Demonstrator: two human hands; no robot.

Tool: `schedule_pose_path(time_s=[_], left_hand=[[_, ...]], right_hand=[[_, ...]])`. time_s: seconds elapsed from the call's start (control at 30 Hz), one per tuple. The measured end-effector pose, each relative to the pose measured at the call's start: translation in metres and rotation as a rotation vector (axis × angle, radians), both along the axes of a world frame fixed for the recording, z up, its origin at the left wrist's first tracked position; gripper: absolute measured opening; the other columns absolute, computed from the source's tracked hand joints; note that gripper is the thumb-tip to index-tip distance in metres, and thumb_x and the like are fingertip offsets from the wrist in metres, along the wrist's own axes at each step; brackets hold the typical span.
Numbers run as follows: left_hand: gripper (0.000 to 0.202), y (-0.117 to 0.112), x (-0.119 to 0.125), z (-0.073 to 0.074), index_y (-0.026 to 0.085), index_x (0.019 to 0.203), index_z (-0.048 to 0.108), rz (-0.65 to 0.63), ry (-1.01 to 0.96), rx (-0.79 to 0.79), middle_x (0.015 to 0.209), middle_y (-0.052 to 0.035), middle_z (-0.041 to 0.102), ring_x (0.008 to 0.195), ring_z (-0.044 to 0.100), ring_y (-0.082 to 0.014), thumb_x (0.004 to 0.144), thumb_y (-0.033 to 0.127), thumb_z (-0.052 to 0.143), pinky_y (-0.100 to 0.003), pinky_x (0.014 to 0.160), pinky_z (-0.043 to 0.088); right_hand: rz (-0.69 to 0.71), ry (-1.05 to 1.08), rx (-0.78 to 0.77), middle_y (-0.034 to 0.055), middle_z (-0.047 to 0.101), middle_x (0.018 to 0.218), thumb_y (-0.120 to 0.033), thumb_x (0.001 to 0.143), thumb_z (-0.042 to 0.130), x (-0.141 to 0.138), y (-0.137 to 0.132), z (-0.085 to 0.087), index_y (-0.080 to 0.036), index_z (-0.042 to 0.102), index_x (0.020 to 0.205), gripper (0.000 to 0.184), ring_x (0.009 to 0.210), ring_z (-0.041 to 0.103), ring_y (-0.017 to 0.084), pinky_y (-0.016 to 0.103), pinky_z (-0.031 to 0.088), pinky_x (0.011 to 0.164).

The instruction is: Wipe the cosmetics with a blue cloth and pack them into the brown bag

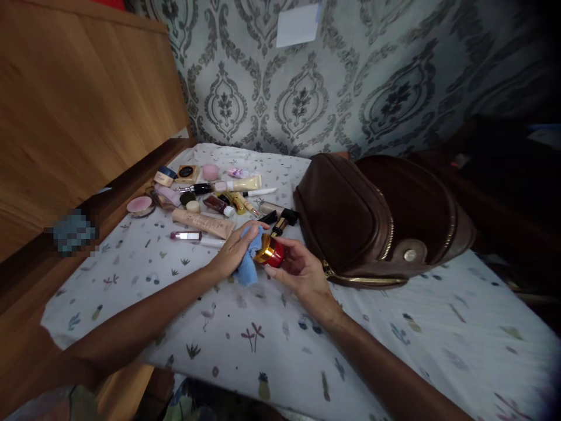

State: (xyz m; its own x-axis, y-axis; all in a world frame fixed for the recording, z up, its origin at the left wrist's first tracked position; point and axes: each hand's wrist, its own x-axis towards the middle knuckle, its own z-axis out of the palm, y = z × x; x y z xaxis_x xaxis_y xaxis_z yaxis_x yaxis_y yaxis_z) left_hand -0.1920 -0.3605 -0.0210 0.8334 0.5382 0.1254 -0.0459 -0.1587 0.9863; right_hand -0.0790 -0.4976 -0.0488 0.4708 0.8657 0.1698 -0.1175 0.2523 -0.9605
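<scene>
Above the bench covered in white printed cloth (210, 351), right hand (309, 278) grips round, glossy red jar (277, 255); left hand (234, 251) pinches soft blue cloth (248, 268) against its shiny gold lid (265, 248). Jar could slip if right grip loosens; lid might twist if cloth drags.

Brown leather bag (342, 216) sitting over on the right, damask wallpaper (300, 105) behind, white sheet (298, 27) up there, wooden panel (87, 111) left!
</scene>
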Motion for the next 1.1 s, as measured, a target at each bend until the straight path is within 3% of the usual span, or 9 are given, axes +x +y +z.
schedule_pose_path(time_s=[0.1,0.2,0.37,0.5,0.67,0.77,0.87,0.97,1.1], left_hand=[[0.057,-0.004,-0.004,0.002,0.02,0.133,0.052,-0.083,-0.021,0.206,0.119,-0.0072,0.063,0.108,0.059,-0.0241,0.094,0.062,0.05,-0.035,0.097,0.046],[0.063,-0.003,-0.006,0.001,0.019,0.137,0.047,-0.128,-0.01,0.375,0.12,-0.0087,0.064,0.106,0.061,-0.0251,0.088,0.054,0.064,-0.036,0.094,0.047],[0.037,0.0,-0.007,0.002,0.017,0.109,0.062,-0.112,0.036,0.516,0.09,-0.0021,0.066,0.082,0.062,-0.0186,0.095,0.05,0.053,-0.03,0.077,0.046],[0.043,0.001,-0.009,0.003,0.016,0.089,0.061,-0.111,0.035,0.539,0.074,0.0009,0.058,0.068,0.055,-0.0146,0.099,0.053,0.042,-0.027,0.066,0.041],[0.048,0.0,-0.008,0.0,0.018,0.073,0.051,-0.103,0.045,0.384,0.064,0.0034,0.047,0.06,0.047,-0.0125,0.1,0.057,0.039,-0.026,0.06,0.037],[0.048,-0.001,-0.005,-0.001,0.019,0.076,0.051,-0.052,0.024,0.25,0.066,0.003,0.047,0.062,0.046,-0.0132,0.099,0.059,0.04,-0.026,0.06,0.039],[0.041,0.0,-0.003,0.001,0.019,0.089,0.056,-0.015,0.011,0.216,0.072,0.0026,0.049,0.067,0.048,-0.0143,0.097,0.057,0.045,-0.027,0.065,0.042],[0.036,0.0,-0.004,0.002,0.021,0.102,0.051,0.041,0.028,0.244,0.079,0.0016,0.052,0.074,0.051,-0.0162,0.097,0.056,0.047,-0.029,0.073,0.044],[0.041,-0.003,-0.007,0.002,0.021,0.112,0.046,0.028,-0.006,0.408,0.094,-0.0046,0.058,0.086,0.056,-0.0204,0.1,0.058,0.039,-0.035,0.082,0.047]], right_hand=[[-0.089,0.068,-0.045,0.0031,0.068,0.111,-0.04,0.066,0.09,0.003,-0.001,0.002,-0.026,0.06,0.109,0.055,0.104,0.066,0.02,0.038,0.054,0.098],[-0.109,0.064,-0.076,0.0014,0.065,0.106,-0.041,0.063,0.092,0.002,-0.002,0.002,-0.026,0.058,0.103,0.055,0.094,0.065,0.017,0.033,0.057,0.087],[0.017,-0.002,-0.128,0.0011,0.064,0.101,-0.04,0.063,0.091,-0.001,-0.003,0.005,-0.025,0.057,0.101,0.053,0.085,0.062,0.016,0.03,0.056,0.075],[0.11,-0.007,-0.144,0.0035,0.066,0.104,-0.041,0.068,0.088,-0.001,-0.005,0.011,-0.024,0.06,0.108,0.052,0.093,0.063,0.018,0.031,0.054,0.079],[0.22,0.136,-0.191,0.0023,0.069,0.096,-0.04,0.073,0.084,0.001,-0.007,0.014,-0.023,0.061,0.119,0.055,0.071,0.063,0.014,0.025,0.047,0.056],[0.261,0.245,-0.177,0.0036,0.071,0.1,-0.036,0.07,0.086,0.0,-0.007,0.013,-0.023,0.063,0.12,0.057,0.077,0.066,0.015,0.027,0.05,0.062],[0.294,0.318,-0.178,0.0041,0.071,0.112,-0.03,0.064,0.09,0.0,-0.006,0.012,-0.025,0.065,0.119,0.06,0.092,0.067,0.018,0.031,0.055,0.079],[0.284,0.275,-0.176,0.0033,0.071,0.114,-0.028,0.062,0.091,0.0,-0.005,0.01,-0.025,0.066,0.117,0.06,0.099,0.067,0.018,0.035,0.052,0.094],[0.207,0.127,-0.189,0.0026,0.071,0.106,-0.029,0.058,0.093,0.0,-0.003,0.006,-0.021,0.065,0.113,0.061,0.095,0.067,0.02,0.035,0.053,0.091]])
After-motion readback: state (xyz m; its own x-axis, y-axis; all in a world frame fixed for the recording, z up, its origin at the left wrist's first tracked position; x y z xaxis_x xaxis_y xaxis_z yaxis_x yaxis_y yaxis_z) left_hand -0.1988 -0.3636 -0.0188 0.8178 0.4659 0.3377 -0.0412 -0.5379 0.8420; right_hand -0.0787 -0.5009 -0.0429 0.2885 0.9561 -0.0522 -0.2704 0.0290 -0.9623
